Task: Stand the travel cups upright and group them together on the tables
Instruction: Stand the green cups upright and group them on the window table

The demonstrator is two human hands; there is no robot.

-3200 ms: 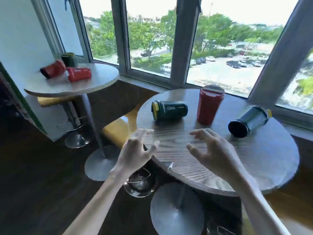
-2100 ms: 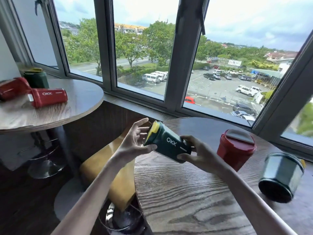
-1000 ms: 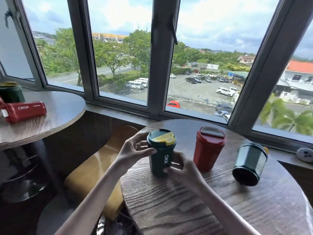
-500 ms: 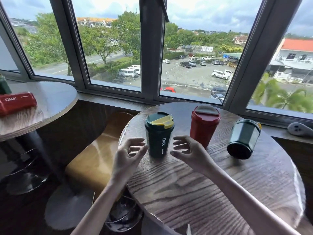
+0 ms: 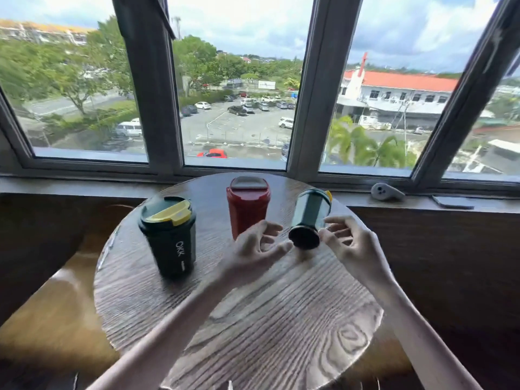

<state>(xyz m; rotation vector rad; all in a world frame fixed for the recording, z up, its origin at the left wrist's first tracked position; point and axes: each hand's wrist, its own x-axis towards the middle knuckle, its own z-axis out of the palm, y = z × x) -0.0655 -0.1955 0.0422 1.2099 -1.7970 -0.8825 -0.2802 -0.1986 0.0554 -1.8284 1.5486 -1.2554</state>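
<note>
Landmark: red cup point(image 5: 247, 211), standing upright with its lid on, at the far side of the round wooden table point(image 5: 253, 333), close to the window point(image 5: 233, 80).
OKK green cup point(image 5: 171, 243): upright, to the left of the red cup and nearer the camera, with a clear gap between them. It has a yellow flap on its dark lid and white lettering down its side.
Tipped green cup point(image 5: 308, 218): just right of the red cup and not upright. Its dark round base faces the camera and its yellow-trimmed lid end points toward the window.
Left hand point(image 5: 253, 249): in front of the red cup, covering part of its lower edge. The fingers are spread and loosely curved, gripping nothing. The thumb tip reaches the left rim of the tipped green cup's base; whether it touches cannot be told.
Right hand point(image 5: 351, 243): right of the red cup, on the far side of the tipped green cup. The fingers are relaxed and loosely curved, gripping nothing. The fingertips sit just beside the right rim of that cup's base; contact cannot be told.
Grouping: two cups upright and one on its side, all on the same table.
Grey rounded object point(image 5: 387, 191): on the sill, well to the right of the red cup.
Flat dark object point(image 5: 453, 201): also on the sill, farther right still.
Yellow-brown seat point(image 5: 56, 319): left of the red cup and lower, beside the table's edge.
</note>
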